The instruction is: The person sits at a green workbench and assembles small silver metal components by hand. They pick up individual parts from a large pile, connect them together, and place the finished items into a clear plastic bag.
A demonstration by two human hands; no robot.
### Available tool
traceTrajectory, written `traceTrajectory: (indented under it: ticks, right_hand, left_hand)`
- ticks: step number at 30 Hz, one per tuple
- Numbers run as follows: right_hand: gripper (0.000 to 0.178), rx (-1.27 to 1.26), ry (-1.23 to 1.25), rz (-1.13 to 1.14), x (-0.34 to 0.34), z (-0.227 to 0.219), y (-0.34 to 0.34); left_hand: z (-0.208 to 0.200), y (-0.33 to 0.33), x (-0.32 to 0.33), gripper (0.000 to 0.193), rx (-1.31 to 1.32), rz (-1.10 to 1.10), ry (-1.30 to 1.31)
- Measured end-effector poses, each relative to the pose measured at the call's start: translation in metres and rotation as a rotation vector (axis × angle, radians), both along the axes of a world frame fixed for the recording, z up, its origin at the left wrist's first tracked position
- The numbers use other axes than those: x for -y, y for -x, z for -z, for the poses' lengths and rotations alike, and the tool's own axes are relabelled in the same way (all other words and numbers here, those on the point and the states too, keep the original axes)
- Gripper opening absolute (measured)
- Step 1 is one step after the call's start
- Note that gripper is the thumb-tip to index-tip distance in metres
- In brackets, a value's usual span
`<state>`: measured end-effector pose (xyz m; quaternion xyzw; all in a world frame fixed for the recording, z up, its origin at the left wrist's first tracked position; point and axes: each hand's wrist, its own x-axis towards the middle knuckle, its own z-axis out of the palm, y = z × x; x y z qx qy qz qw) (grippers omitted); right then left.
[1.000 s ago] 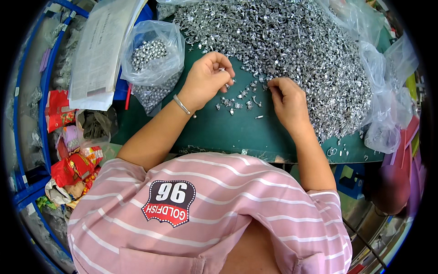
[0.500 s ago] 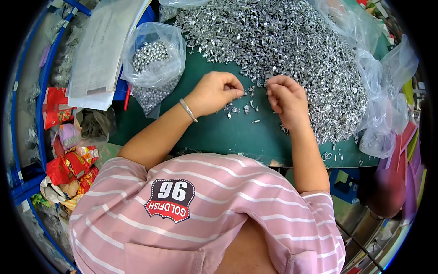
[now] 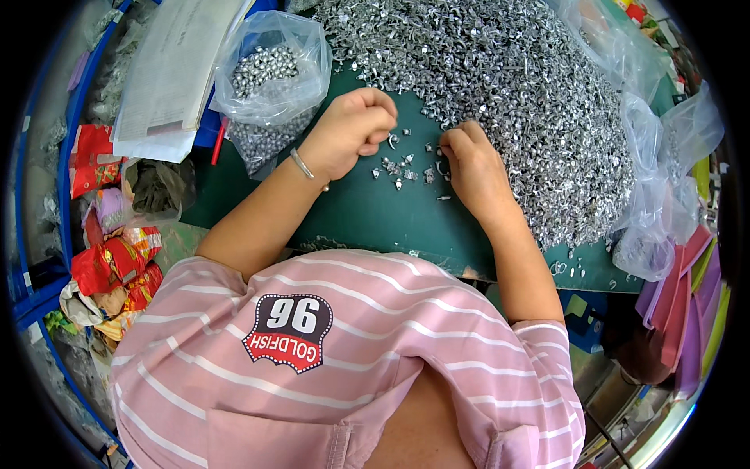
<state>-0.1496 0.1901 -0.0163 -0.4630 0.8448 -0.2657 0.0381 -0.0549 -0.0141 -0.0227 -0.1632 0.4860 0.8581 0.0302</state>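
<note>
A broad heap of small shiny metal parts (image 3: 516, 102) covers the far and right side of the green table. My left hand (image 3: 351, 131), with a silver bangle at the wrist, is closed between that heap and the bag of beads. Its fingers are curled in, and whatever they hold is hidden. At the heap's near edge my right hand (image 3: 473, 164) points its fingers down in a pinch. Its fingertips are close to the tabletop, and I cannot make out what is in them. Several loose metal pieces (image 3: 402, 166) lie scattered between the two hands.
A clear plastic bag of round silver beads (image 3: 266, 74) stands left of my left hand. Beside it are papers (image 3: 168, 86) and a red pen-like stick (image 3: 219, 141). Crumpled clear plastic (image 3: 648, 187) borders the heap's right side. The green table's (image 3: 367, 227) front edge runs before my body.
My left hand has drawn back to the left, away from the loose pieces, and its fingers have curled in. The right hand has turned fingers-down toward the table. The view has shifted slightly.
</note>
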Motion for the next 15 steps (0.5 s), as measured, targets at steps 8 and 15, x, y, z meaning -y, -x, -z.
traceTrajectory:
  ticks: [8,15]
  right_hand:
    - [0.017,0.258,0.208,0.016,-0.009,0.003,0.003]
    - [0.013,0.784,0.15,0.042,-0.019,-0.004,-0.004]
  left_hand:
    - [0.011,0.003,-0.031,0.012,-0.448,0.129,1.377]
    - [-0.004,0.004,-0.021,0.014,-0.314,0.118,1.247]
